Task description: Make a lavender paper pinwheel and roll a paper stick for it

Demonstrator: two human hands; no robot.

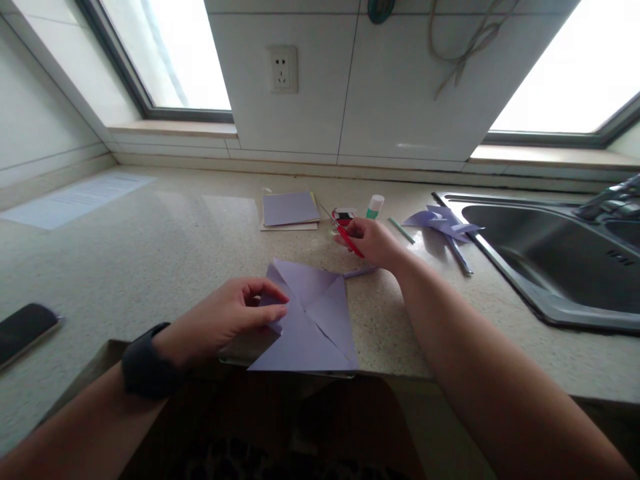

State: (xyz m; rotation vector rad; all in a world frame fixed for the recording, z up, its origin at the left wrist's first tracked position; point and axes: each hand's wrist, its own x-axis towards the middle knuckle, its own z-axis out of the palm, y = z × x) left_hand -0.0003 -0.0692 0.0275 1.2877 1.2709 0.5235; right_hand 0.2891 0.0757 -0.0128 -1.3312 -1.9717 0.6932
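Purple paper (306, 330), cut in from its corners: where does it lie?

Flat for the most part, at the front edge of the counter (165, 267), right before the person.

And the left hand (243, 308)?

It pinches the sheet's left flap between thumb and fingers. A dark watch (150, 363) sits on that wrist.

What about the right hand (374, 241)?

Its fingers are closed on the red handles of the scissors (351, 242), beyond the paper, blades pointing away and to the left. Whether the scissors rest on the counter, I cannot tell.

What stands around them?

A glue stick (375, 207) with a white cap, upright just behind that hand; a stack of sheets (290, 209) to the left; a thin green stick (401, 231) to the right. Farther right, a purple pinwheel (440, 221) lies beside the sink (530, 257).
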